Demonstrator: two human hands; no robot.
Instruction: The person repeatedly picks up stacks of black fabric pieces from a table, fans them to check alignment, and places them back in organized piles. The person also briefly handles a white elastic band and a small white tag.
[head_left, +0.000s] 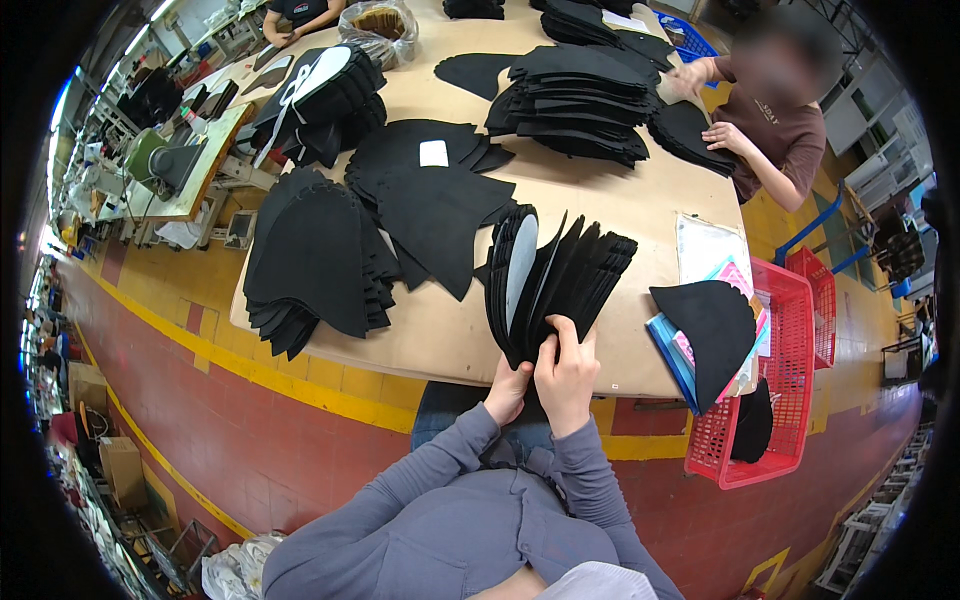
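A fanned stack of black cut pieces [585, 275] stands on edge at the table's near side, one pale grey face showing at its left. My left hand [508, 392] is closed round the stack's lower end. With bent fingers, my right hand [567, 375] pinches the near edges of the pieces; its fingertips are partly hidden among them. Left of the stack, loose black pieces [430, 215] lie spread, one bearing a white paper square [433, 153]. Farther left lies a thick pile of curved black pieces [300, 250].
On the right, one black piece [705, 335] lies over folders and papers. A red plastic basket [790, 400] stands beside the table [620, 365]. Across it, a co-worker [780, 120] handles black pieces near a tall black stack [575, 100]. A tied bundle [325, 95] sits at the far left.
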